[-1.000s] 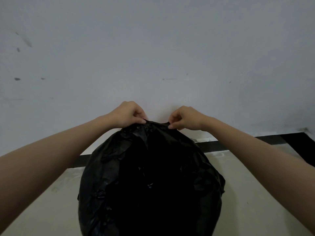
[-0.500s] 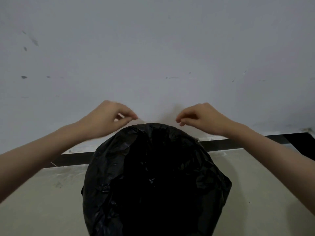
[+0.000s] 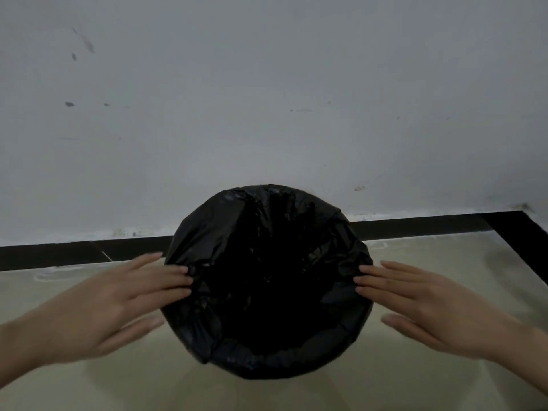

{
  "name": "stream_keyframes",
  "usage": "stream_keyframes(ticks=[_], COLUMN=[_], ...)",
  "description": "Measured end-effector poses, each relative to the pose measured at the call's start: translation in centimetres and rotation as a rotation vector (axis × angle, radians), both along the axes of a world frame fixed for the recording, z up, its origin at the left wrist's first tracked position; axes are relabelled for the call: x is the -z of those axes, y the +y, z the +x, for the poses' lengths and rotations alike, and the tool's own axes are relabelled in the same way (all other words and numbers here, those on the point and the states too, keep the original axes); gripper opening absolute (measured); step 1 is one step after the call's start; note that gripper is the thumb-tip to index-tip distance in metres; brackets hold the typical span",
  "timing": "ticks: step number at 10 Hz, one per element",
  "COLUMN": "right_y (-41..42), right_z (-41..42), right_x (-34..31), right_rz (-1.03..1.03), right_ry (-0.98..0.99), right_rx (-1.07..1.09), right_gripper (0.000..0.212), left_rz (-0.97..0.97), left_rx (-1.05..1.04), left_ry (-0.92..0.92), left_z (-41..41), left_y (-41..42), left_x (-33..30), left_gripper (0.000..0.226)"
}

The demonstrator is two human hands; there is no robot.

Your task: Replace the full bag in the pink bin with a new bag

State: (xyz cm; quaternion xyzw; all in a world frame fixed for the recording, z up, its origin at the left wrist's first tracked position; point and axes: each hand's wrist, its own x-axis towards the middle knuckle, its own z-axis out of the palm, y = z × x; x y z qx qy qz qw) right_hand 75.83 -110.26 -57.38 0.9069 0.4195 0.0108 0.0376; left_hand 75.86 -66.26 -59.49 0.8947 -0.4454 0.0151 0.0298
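A black plastic bag is stretched over a round bin on the floor, folded down over the rim all around; the bin's pink body is hidden under it. I look straight down into its dark, crinkled inside. My left hand lies flat with spread fingers, its fingertips touching the bag's left rim. My right hand mirrors it on the right rim, fingers straight. Neither hand grips the plastic.
The bin stands close to a white wall with a black skirting strip along its foot. Beige floor tiles spread on both sides and in front. A corner of the wall shows at far right.
Both hands let go of the bag's far edge, moved apart and down to the left and right sides of the rim, and opened flat. The view now looks down into the bag.
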Motion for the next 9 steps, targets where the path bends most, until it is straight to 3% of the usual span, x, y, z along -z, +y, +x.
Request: stream_keyframes(ticks=[1,2,3,4,5,6,7,9], right_y=[3.3,7.2,7.4,6.7,7.0,7.3,6.3,5.2], right_z=[0.9,3.3,5.9,7.1,5.3,2.2,-1.0,-1.9], right_x=[-0.7,-0.7,-0.1,-0.4,-1.5,-2.4,-1.2,-1.3], right_rz=[-0.039,-0.248,-0.353,-0.466,-0.312,-0.073,-0.074,-0.096], right_ry=[-0.081,-0.047,0.087,0.158,0.112,-0.031,0.079,0.086], right_rx=[-0.035,-0.015,0.106,0.164,0.098,-0.098,-0.198,-0.157], right_gripper=[0.046,0.065,0.123,0.148,0.124,0.074,0.051,0.045], left_rz=[0.074,0.372,0.735,0.882,0.636,0.301,0.27,0.201], left_rx=[0.058,0.051,-0.211,-0.304,-0.152,0.084,0.147,0.084], left_ry=[-0.176,-0.262,-0.107,-0.044,-0.117,-0.14,-0.016,-0.033], left_z=[1.6,4.2,6.5,7.8,6.1,2.3,-0.9,-0.3], left_y=[-4.4,-9.1,-9.5,-8.0,-7.3,-7.0,-5.0,-3.6], left_x=[-1.6,-1.5,-1.6,-2.4,-3.8,-4.6,-3.4,-2.7], left_gripper=[0.046,0.061,0.076,0.076,0.083,0.064,0.049,0.051])
